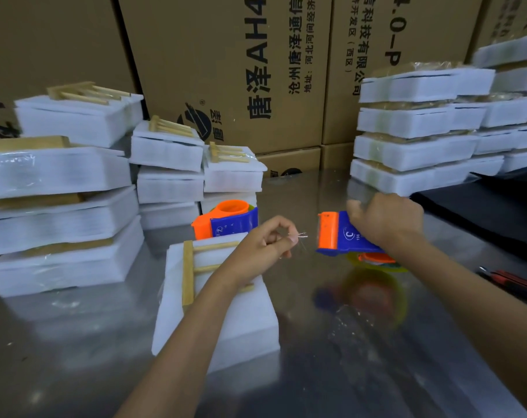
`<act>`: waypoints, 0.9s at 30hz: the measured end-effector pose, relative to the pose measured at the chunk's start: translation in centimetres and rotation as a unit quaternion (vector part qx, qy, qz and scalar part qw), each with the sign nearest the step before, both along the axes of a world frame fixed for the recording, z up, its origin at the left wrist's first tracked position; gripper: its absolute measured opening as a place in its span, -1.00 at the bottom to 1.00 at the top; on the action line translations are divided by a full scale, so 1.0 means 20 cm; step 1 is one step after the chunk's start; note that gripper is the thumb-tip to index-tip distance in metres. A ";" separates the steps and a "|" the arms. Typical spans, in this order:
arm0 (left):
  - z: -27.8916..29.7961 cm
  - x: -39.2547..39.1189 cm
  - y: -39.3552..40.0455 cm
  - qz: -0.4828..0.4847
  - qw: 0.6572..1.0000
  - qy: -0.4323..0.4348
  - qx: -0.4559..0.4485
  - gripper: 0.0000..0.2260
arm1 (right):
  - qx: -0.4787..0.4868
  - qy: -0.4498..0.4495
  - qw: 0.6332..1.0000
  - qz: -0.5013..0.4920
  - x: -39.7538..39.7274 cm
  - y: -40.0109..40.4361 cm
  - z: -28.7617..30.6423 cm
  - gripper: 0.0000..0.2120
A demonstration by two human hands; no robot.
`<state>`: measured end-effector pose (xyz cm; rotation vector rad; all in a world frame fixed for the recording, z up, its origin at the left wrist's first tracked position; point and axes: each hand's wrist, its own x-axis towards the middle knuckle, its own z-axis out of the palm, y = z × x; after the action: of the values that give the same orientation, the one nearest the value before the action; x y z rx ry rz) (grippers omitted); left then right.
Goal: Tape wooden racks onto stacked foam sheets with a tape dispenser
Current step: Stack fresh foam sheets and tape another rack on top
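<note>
A stack of white foam sheets (241, 324) lies on the steel table in front of me, with a wooden rack (189, 273) on top of it. My left hand (262, 245) hovers over the stack's far right corner and pinches the end of clear tape (299, 235). My right hand (385, 221) grips a blue and orange tape dispenser (334, 233), held above the table to the right of the stack. The tape runs between the two hands. My left forearm hides part of the rack.
A second blue and orange dispenser (226, 221) sits behind the stack. Foam stacks with racks (60, 188) pile up at left, taped stacks (412, 131) at back right. Cardboard boxes (241, 70) wall the back. A red-handled tool (512, 282) and a dark sheet (482, 212) lie at right.
</note>
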<state>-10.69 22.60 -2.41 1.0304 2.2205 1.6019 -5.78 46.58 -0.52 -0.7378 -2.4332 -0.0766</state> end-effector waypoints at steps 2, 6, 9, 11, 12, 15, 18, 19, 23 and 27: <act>0.00 0.00 0.00 0.002 1.000 -0.002 -0.001 -0.92 | 0.045 0.017 0.998 0.040 0.04 -0.03 -0.05 -0.65; 0.00 0.01 -0.01 0.000 1.000 -0.002 -0.015 -0.92 | 0.092 -0.116 0.989 0.019 0.09 -0.12 -0.19 -0.75; 0.01 0.01 -0.01 -0.003 1.000 -0.005 -0.010 -0.92 | -0.011 -0.026 1.000 -0.005 0.10 -0.17 -0.24 -0.46; 0.01 0.01 -0.01 -0.001 1.000 -0.005 -0.011 -0.92 | 0.003 0.073 0.997 0.001 0.12 -0.18 -0.29 -0.48; 0.01 0.01 -0.01 0.002 1.000 -0.004 -0.014 -0.92 | 0.010 0.085 0.996 0.006 0.14 -0.19 -0.32 -0.49; 0.01 0.01 -0.01 0.005 1.000 -0.001 -0.017 -0.92 | -0.019 0.075 0.997 0.003 0.16 -0.22 -0.31 -0.52; 0.01 0.01 0.00 0.007 1.000 -0.006 -0.015 -0.91 | -0.032 0.135 0.990 0.006 0.16 -0.25 -0.27 -0.73; 0.00 0.01 0.00 0.010 1.000 -0.008 -0.012 -0.90 | -0.050 0.180 0.982 0.031 0.17 -0.28 -0.25 -0.77; 0.00 -0.01 0.00 0.009 1.000 -0.004 0.015 -0.89 | -0.396 0.333 0.831 0.206 0.17 -0.49 -0.11 -0.81; 0.00 0.00 0.00 0.009 1.000 0.002 0.001 -0.91 | -0.653 0.246 0.669 0.255 0.13 -0.62 -0.15 -0.80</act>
<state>-10.59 22.64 -2.41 1.0168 2.2372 1.6102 -3.24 34.09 -3.47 -0.4123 -1.7129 1.9655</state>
